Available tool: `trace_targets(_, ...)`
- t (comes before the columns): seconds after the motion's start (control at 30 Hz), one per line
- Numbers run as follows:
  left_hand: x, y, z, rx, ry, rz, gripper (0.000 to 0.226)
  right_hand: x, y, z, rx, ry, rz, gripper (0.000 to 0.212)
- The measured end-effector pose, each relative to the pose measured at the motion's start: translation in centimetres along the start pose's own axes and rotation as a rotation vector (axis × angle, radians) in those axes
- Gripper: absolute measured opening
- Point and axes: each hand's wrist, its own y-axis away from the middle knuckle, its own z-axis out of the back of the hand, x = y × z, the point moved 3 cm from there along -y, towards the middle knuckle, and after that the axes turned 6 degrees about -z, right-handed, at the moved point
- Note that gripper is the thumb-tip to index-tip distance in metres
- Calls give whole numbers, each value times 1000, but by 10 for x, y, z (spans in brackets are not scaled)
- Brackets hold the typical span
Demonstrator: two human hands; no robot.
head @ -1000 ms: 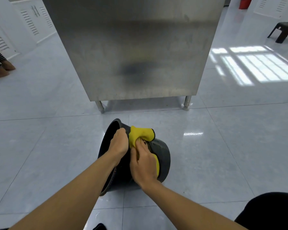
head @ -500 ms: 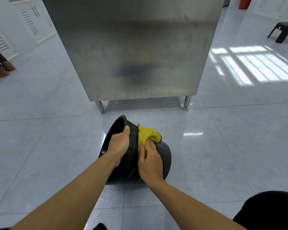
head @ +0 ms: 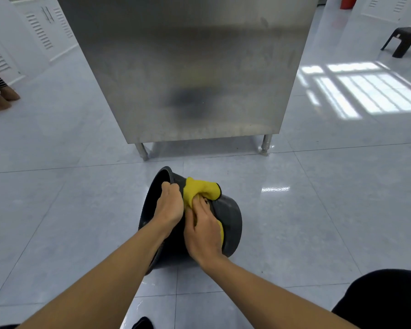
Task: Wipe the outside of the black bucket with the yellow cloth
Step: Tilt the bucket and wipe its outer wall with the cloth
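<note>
The black bucket [head: 230,222] lies tipped on its side on the tiled floor, mouth to the left, base to the right. My left hand [head: 170,205] grips its upper rim, fingers curled over the edge. My right hand [head: 203,229] presses the yellow cloth [head: 199,188] flat against the bucket's outer wall, right beside the left hand. Part of the cloth bunches up past my fingertips, and a strip shows under my palm. My arms hide the bucket's near side.
A tall stainless steel cabinet [head: 188,67] on short legs stands just beyond the bucket. A dark stool [head: 403,41] sits far right. Another person's feet [head: 0,100] show at the left edge. My dark-clad knee [head: 387,302] fills the bottom right corner.
The bucket rocked slightly and came back. My right hand slid the cloth along the wall, away and then back toward me. My left hand kept its hold on the rim.
</note>
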Motion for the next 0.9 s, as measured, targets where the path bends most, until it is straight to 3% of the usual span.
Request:
trace_targets(0.17,-2,-6,5,87,-3,-119,34,11,-2,-5,9,-21,57,46)
trace_targets(0.3,-3,-6,2,146,-11,-83,41,5,-7,-1,13,4,43,47)
trace_targets(0.43,-3,-5,-2,135,-90,8,62,-5,-12,6,-5,-7,10,45)
trace_targets(0.63,2,-3,-1,15,-96,98,64,-45,-15,17,-16,109,-191,46)
trace_targets(0.83,-4,-7,-6,117,-61,95,54,-72,-17,30,-59,85,-437,39)
trace_targets(0.9,-1,-7,-8,127,-24,96,60,-81,-14,34,-52,109,-519,33)
